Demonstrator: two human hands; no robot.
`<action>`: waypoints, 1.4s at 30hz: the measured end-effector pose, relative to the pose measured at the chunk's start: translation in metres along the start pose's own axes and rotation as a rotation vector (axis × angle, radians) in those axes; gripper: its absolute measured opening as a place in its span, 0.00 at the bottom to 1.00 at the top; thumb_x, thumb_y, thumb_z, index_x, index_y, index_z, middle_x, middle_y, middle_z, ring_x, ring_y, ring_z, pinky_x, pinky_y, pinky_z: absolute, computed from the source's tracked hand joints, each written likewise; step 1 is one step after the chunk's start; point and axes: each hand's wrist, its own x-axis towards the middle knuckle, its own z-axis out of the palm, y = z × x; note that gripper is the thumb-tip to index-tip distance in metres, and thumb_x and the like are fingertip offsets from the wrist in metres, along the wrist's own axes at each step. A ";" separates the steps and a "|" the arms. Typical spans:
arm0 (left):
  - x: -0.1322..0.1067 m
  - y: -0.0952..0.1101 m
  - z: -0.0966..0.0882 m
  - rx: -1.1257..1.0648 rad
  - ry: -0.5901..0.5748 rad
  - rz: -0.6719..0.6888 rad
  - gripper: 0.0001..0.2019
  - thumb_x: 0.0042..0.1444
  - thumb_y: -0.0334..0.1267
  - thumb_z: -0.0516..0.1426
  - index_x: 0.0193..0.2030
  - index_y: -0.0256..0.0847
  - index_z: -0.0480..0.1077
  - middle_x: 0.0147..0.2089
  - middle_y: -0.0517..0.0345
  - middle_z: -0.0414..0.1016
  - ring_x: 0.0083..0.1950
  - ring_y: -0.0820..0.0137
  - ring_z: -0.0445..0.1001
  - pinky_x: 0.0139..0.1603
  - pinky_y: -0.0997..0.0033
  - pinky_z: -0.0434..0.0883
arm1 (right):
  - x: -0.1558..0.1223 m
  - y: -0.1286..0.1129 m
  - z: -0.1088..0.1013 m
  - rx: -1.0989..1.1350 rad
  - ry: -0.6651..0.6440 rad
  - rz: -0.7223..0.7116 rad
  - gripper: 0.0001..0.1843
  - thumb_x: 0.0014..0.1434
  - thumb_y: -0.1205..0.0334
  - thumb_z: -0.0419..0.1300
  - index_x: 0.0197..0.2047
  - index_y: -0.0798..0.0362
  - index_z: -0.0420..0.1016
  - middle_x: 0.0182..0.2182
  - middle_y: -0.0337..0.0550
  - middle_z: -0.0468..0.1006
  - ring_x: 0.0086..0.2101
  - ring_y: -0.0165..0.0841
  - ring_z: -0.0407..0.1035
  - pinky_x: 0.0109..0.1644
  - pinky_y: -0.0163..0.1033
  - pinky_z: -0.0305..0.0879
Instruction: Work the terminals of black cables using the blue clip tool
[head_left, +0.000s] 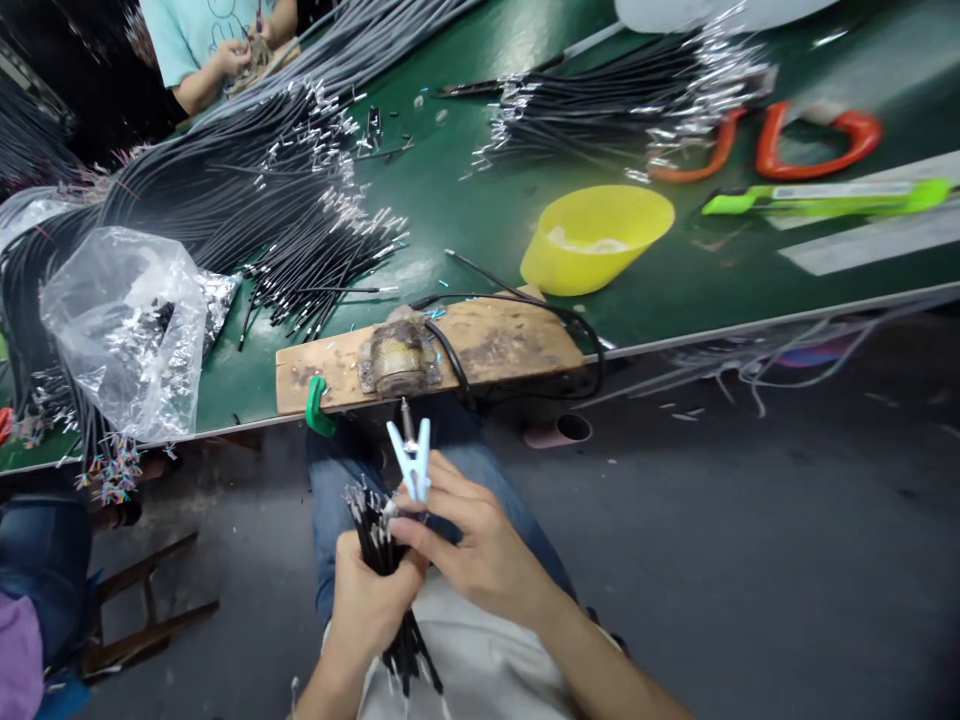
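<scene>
Green table (465,220) is stretching ahead of me, with a board (510,345) lying along its near edge. Below that edge, my left hand (373,602) is holding a bundle of black wires (374,540) in a closed fist. My right hand (480,540), half curled, is hovering at their tips (363,496), just beside the blue peg (414,465); whether it is pinching anything, I cannot tell. I seem to be picking through the tips, which is calling for a firm left grip and a light right touch next.
</scene>
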 end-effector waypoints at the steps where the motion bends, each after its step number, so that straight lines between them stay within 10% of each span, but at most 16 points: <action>1: -0.001 0.001 0.000 -0.006 0.014 0.014 0.13 0.38 0.41 0.64 0.16 0.34 0.70 0.15 0.62 0.62 0.19 0.77 0.57 0.20 0.75 0.58 | 0.001 -0.001 0.002 0.007 0.002 -0.004 0.10 0.58 0.68 0.54 0.25 0.53 0.68 0.23 0.40 0.68 0.28 0.32 0.62 0.32 0.38 0.59; 8: -0.004 0.003 0.000 -0.117 0.024 -0.037 0.20 0.44 0.55 0.60 0.23 0.38 0.64 0.13 0.69 0.50 0.15 0.79 0.52 0.17 0.75 0.53 | -0.010 -0.001 0.019 0.049 0.294 0.036 0.11 0.56 0.72 0.52 0.24 0.53 0.66 0.22 0.38 0.65 0.26 0.31 0.60 0.31 0.38 0.57; 15: -0.005 0.002 0.001 -0.173 -0.034 -0.079 0.23 0.41 0.58 0.61 0.21 0.37 0.65 0.15 0.67 0.54 0.16 0.80 0.51 0.16 0.75 0.52 | -0.017 0.019 0.018 0.543 0.161 0.383 0.15 0.56 0.56 0.56 0.21 0.54 0.71 0.22 0.40 0.67 0.25 0.31 0.61 0.29 0.37 0.59; 26: -0.005 0.001 0.003 -0.151 -0.011 -0.064 0.21 0.37 0.53 0.65 0.18 0.41 0.60 0.13 0.67 0.56 0.14 0.79 0.51 0.14 0.75 0.52 | -0.016 0.005 0.020 0.658 0.201 0.460 0.13 0.54 0.55 0.59 0.24 0.54 0.67 0.22 0.37 0.63 0.23 0.28 0.59 0.27 0.34 0.59; 32: -0.007 0.002 0.008 -0.093 0.042 0.032 0.17 0.39 0.48 0.65 0.17 0.38 0.66 0.14 0.65 0.58 0.16 0.78 0.55 0.18 0.75 0.57 | -0.023 0.004 0.027 -0.017 0.526 -0.053 0.08 0.53 0.72 0.55 0.29 0.49 0.70 0.24 0.40 0.67 0.27 0.34 0.63 0.29 0.40 0.62; 35: -0.007 0.004 0.003 -0.094 0.022 0.017 0.17 0.43 0.49 0.63 0.21 0.35 0.71 0.11 0.66 0.55 0.14 0.80 0.52 0.14 0.76 0.51 | -0.020 0.005 0.018 0.021 0.417 -0.085 0.08 0.54 0.71 0.55 0.29 0.49 0.70 0.25 0.41 0.69 0.28 0.35 0.64 0.31 0.41 0.63; 42: 0.000 0.016 -0.004 -0.075 0.009 0.134 0.10 0.39 0.43 0.65 0.22 0.37 0.78 0.19 0.54 0.73 0.22 0.68 0.69 0.26 0.68 0.67 | 0.004 0.012 -0.002 0.981 -0.233 0.737 0.19 0.41 0.49 0.68 0.22 0.57 0.70 0.17 0.33 0.62 0.19 0.23 0.54 0.22 0.31 0.50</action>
